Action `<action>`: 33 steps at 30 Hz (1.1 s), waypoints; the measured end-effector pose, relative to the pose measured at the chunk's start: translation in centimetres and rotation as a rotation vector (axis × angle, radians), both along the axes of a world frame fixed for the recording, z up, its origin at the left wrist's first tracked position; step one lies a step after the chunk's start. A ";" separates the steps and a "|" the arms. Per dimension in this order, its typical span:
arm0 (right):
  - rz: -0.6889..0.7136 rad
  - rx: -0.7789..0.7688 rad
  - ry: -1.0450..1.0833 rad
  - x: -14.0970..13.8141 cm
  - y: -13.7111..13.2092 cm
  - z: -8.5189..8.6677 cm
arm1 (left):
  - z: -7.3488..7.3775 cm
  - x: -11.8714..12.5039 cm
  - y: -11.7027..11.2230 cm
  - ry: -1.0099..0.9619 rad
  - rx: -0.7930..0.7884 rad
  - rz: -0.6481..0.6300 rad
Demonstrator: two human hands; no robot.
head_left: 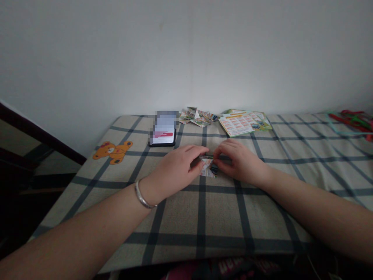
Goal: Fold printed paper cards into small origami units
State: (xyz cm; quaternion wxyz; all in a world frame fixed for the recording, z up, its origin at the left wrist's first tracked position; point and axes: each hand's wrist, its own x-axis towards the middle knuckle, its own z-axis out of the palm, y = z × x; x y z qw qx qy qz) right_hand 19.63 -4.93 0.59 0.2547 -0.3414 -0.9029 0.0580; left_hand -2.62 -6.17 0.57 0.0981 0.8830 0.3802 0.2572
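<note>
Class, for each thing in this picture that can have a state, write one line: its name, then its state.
Small paper: folded, held
Left hand: curled, at the small paper's left side
Right hand: curled, at its right side
Phone: face up, screen lit
Paper pieces: folded, heaped together
Leaflets: flat, overlapping
Tablecloth: spread, wrinkled at right
Bracelet: worn on the left wrist

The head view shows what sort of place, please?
Probably a room at home: a checked beige-and-blue cloth, a flat orange bear figure and a plain whitish wall suggest it.

A phone (163,134) lies near an orange bear picture (113,151).
</note>
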 end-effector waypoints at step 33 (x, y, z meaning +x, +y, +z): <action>0.112 0.088 -0.025 0.6 -0.1 0.2 | 0.2 -0.6 1.5 -0.262 0.034 -0.077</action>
